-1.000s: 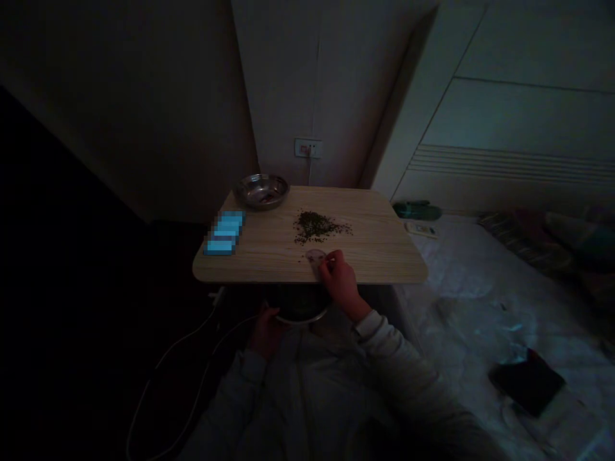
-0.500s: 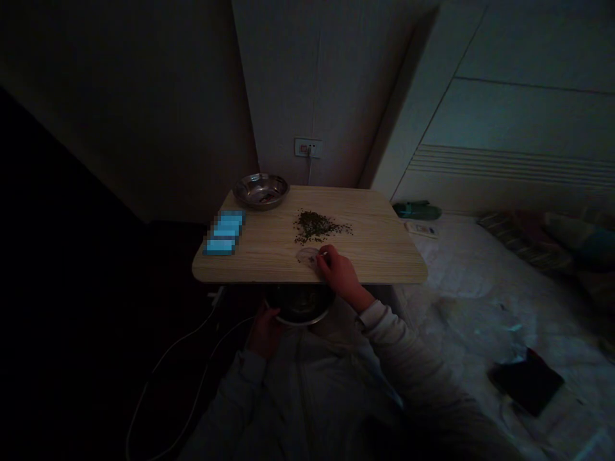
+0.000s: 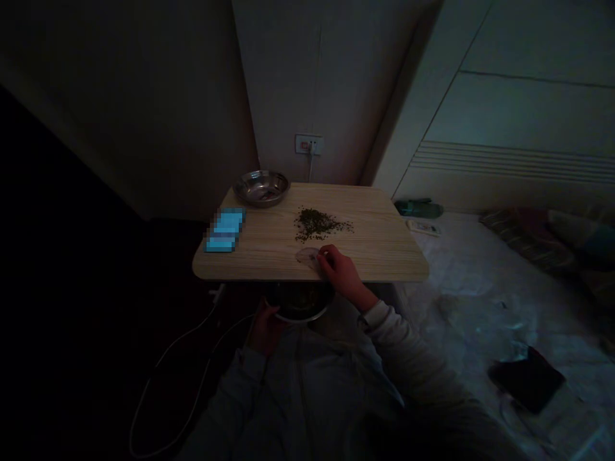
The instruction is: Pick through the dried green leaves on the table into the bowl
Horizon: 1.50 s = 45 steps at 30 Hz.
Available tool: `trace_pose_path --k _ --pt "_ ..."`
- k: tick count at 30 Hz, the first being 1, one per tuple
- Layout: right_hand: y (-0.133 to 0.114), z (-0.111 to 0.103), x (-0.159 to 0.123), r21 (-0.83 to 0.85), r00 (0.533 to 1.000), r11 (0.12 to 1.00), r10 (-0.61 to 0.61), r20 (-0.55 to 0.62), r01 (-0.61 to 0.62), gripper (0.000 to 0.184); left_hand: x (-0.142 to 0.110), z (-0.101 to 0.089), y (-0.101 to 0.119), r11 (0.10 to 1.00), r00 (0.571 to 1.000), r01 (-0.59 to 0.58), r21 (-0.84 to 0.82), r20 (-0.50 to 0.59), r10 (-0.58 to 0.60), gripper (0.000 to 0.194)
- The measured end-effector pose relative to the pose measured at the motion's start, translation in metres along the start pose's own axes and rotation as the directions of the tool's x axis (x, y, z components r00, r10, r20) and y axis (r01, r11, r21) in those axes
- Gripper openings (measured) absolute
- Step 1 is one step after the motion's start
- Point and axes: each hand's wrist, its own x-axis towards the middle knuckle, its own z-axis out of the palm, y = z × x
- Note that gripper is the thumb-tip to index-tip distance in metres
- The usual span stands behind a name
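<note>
Apparently thin and see-through, a clear piece (image 3: pixel 305 257) lay just below the middle of the frame, near the front edge of the wooden table (image 3: pixel 379 259). The right hand (image 3: pixel 336 266) had thumb and fingertips drawn together at its right edge, seemingly pinching it so that it would not slide. Just above it, dark grains (image 3: pixel 314 223) were spread in a loose heap at the centre, within easy reach of that hand. Lower in the frame, the left hand (image 3: pixel 266 325) was curled around the left rim of a dark bowl (image 3: pixel 303 319), thumb on top, probably to steady it at the lap. A metal bowl (image 3: pixel 262 203) and a bright, pixelated screen (image 3: pixel 225 230) sat left of centre, perhaps to leave the grains room. Farther out, a green bottle (image 3: pixel 420 208) lay right of the table.
</note>
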Motion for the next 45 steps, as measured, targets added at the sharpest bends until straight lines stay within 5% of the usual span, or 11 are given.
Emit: trace_pose_path --k 31,36,45 --pt "-0.001 -0.008 0.0 0.046 1.0 0.999 0.017 0.006 -0.017 0.021 0.003 -0.006 0.002 1.0 0.998 0.023 0.018 0.062 -0.024 0.05" --pt "-0.002 -0.019 0.006 0.057 0.994 0.993 -0.103 -0.032 0.105 0.018 0.001 -0.004 0.002 1.0 0.999 0.017 0.007 0.043 -0.017 0.051" --pt "-0.009 -0.031 0.016 -0.111 0.959 0.954 -0.27 0.09 0.279 0.02 0.006 -0.008 0.0 0.998 0.998 0.057 0.027 0.009 -0.057 0.044"
